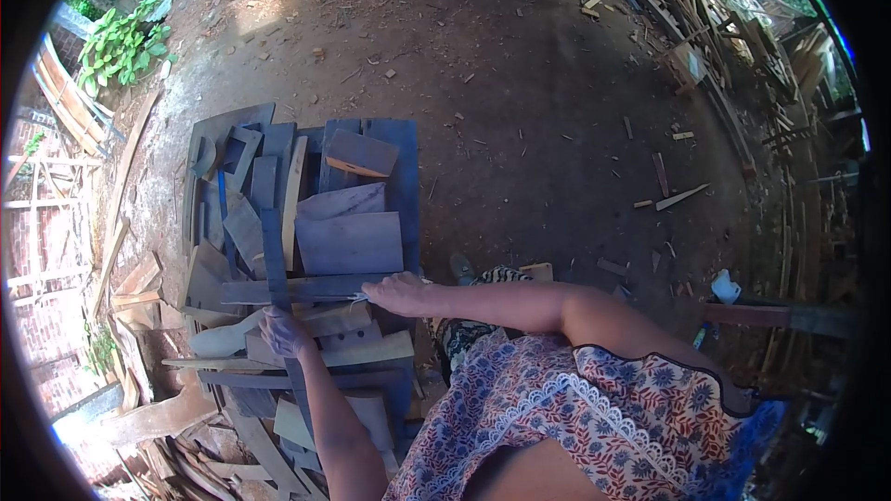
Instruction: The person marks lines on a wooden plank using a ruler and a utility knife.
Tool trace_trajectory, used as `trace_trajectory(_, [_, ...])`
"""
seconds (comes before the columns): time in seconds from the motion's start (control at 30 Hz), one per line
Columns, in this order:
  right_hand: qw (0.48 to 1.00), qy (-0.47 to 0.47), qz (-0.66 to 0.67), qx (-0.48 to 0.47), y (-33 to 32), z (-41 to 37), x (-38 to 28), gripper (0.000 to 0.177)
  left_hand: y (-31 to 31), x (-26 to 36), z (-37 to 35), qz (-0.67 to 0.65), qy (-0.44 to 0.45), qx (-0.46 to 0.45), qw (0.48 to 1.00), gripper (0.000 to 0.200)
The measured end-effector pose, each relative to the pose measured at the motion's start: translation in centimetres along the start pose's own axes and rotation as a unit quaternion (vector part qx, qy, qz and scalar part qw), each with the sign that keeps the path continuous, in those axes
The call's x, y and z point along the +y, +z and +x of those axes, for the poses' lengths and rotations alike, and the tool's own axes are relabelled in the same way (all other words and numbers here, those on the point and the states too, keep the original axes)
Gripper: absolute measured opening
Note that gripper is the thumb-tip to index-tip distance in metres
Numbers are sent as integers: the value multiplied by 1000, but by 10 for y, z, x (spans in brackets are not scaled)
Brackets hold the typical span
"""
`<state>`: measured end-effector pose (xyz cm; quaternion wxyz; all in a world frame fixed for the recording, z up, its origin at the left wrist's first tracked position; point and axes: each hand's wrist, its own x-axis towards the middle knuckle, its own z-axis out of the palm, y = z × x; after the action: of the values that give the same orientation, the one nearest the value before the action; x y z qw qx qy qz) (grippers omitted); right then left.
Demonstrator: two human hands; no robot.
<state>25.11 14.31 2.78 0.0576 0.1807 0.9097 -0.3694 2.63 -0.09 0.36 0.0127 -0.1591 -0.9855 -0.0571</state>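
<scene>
A long narrow wooden strip (274, 246) lies lengthwise over a pile of boards, and my left hand (286, 334) is closed around it. Crossing it is a dark wooden plank (316, 289), roughly at a right angle. At that plank's right end, my right hand (394, 296) is closed, fingers pressed together and pointing left. Something thin and pale shows at its fingertips, too small to name. Just beyond the plank lies a wide flat board (349, 243). Beside my left hand sits a piece with round dark holes (351, 338).
The boards rest on a low dark table (406, 176), with a thick wooden block (362, 153) near its far edge. Scrap wood (200, 417) is heaped at lower left. Timber (724, 121) is piled along the right. Wood chips and offcuts (682, 197) dot the dirt floor.
</scene>
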Motion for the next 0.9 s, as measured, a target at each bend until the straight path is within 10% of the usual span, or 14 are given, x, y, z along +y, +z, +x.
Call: trace_trajectory(0.9, [1000, 16, 19, 15, 3, -6, 1, 19, -2, 0, -1, 10, -11, 1, 1000, 52])
